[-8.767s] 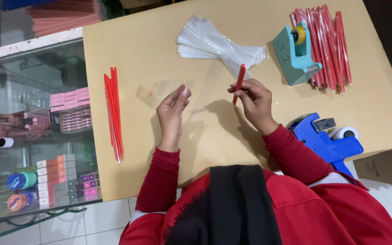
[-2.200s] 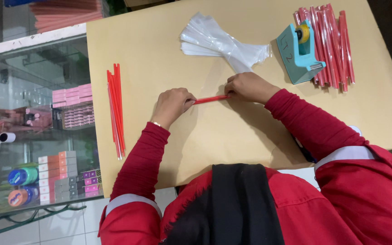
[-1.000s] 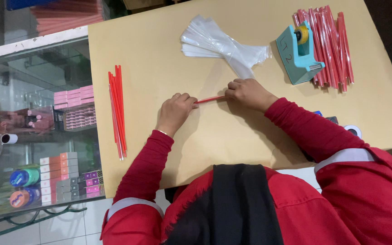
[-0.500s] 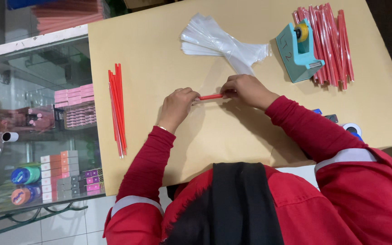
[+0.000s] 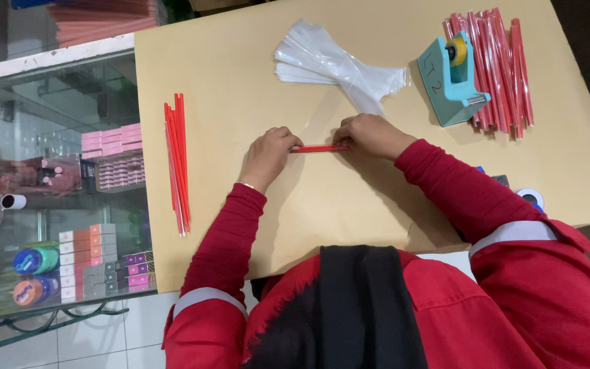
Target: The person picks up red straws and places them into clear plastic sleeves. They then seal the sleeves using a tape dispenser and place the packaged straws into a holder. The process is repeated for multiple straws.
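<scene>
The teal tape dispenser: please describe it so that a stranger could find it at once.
On the tan table, look to the far right corner. The teal tape dispenser stands there against a pile of wrapped red sticks. It is the only blocky, blue-green thing; its neighbours are thin and red.

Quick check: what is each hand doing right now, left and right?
Left hand: fingers closed on the left end of the red stick.
Right hand: fingers closed on its right end.

A tan table (image 5: 240, 61) carries red sticks (image 5: 177, 160), clear sleeves (image 5: 336, 65) and a teal tape dispenser (image 5: 448, 85).
</scene>
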